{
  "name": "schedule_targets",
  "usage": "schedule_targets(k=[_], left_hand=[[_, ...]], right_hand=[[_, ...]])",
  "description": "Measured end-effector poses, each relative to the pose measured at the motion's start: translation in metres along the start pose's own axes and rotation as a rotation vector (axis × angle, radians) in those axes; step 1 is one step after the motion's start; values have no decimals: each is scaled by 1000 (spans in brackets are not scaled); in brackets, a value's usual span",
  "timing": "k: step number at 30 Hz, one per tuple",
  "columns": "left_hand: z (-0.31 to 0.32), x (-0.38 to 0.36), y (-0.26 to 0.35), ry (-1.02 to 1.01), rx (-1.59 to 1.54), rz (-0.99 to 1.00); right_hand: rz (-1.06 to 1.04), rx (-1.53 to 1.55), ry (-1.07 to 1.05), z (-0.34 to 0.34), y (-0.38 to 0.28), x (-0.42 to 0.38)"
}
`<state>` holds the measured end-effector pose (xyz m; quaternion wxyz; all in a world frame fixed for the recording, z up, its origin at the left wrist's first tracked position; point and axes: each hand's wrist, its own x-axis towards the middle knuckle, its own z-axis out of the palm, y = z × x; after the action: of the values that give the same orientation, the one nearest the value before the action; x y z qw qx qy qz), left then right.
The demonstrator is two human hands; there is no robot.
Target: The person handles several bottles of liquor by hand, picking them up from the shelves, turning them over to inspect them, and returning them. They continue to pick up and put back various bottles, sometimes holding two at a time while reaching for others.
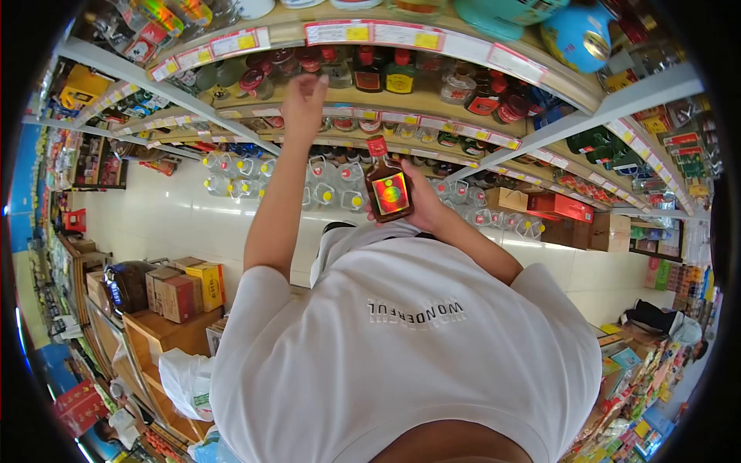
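Note:
My right hand holds a small brown bottle with a red cap and a shiny multicoloured label, upright in front of my chest. My left hand is raised to the wooden shelf above it, fingers loosely apart and holding nothing, next to a row of red-capped bottles. My white T-shirt fills the lower middle of the view.
Curved shelves with price tags carry many bottles and jars. Large clear water jugs line the floor below. Cardboard boxes sit on a wooden stand at the left, and a red box at the right. The white tiled aisle runs between.

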<state>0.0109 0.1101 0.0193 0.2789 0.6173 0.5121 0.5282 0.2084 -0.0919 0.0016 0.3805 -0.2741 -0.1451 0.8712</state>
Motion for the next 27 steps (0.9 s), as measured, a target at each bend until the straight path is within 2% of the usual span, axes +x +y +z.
schedule_targets(k=[3,6,9,10,14,17,19,21,24,27], left_hand=[[28,50,-32,99,367,336],[48,68,-27,-30,446,329],[65,79,-50,-2,15,256],[63,82,-54,11,188,204],[60,80,-59,51,527,296],[59,82,-78,82,507,261],[55,78,-71,102,604,396],[54,64,-57,-4,463,170],[53,45,-33,-28,390,195],[49,47,-54,-24,390,280]], right_hand=[[-50,25,-48,-15,-2,-33],[-63,38,-21,-30,-4,-63],[-100,50,-21,-43,-2,-90],[-115,26,-30,-47,-1,-98],[-111,67,14,-61,5,-122],[-125,69,35,-63,9,-130],[-140,75,37,-62,10,-128],[-133,79,45,-59,9,-124],[-129,43,79,-51,12,-104],[-124,29,74,-41,15,-78]])
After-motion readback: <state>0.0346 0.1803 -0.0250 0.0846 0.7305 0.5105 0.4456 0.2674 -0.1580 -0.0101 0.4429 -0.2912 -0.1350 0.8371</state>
